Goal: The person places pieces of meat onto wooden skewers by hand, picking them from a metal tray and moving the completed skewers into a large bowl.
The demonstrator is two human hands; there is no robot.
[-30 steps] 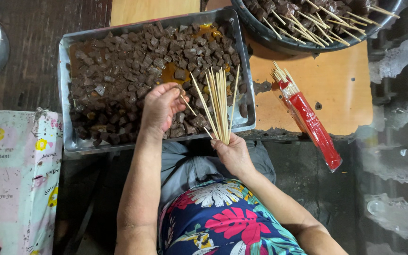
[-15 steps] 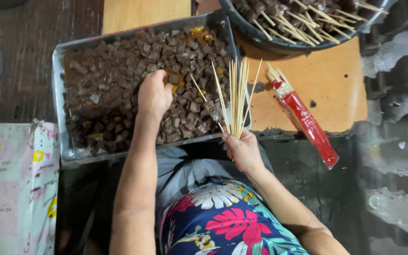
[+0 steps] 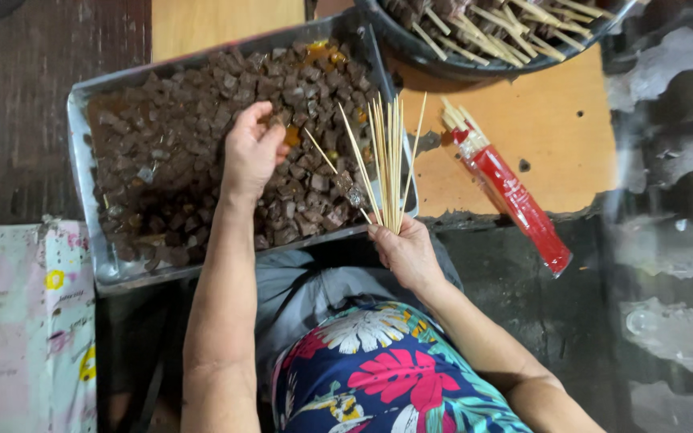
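Note:
A rectangular metal tray [image 3: 82,184] is filled with several dark brown meat cubes [image 3: 170,152] in marinade. My left hand [image 3: 252,152] reaches into the tray, its fingers curled down among the cubes near the middle. My right hand [image 3: 403,252] is at the tray's near right corner, gripping a fan of bamboo skewers [image 3: 387,160] that point away from me; one skewer carries a meat piece near its base.
A dark round bowl [image 3: 443,60] with several finished skewers sits at the top right. A red packet of skewers [image 3: 515,196] lies on the wooden board [image 3: 547,120]. A patterned cloth [image 3: 18,321] is at the lower left.
My left hand moved deeper into the tray among the cubes. My right hand with the skewers shifted right, and the view moved closer.

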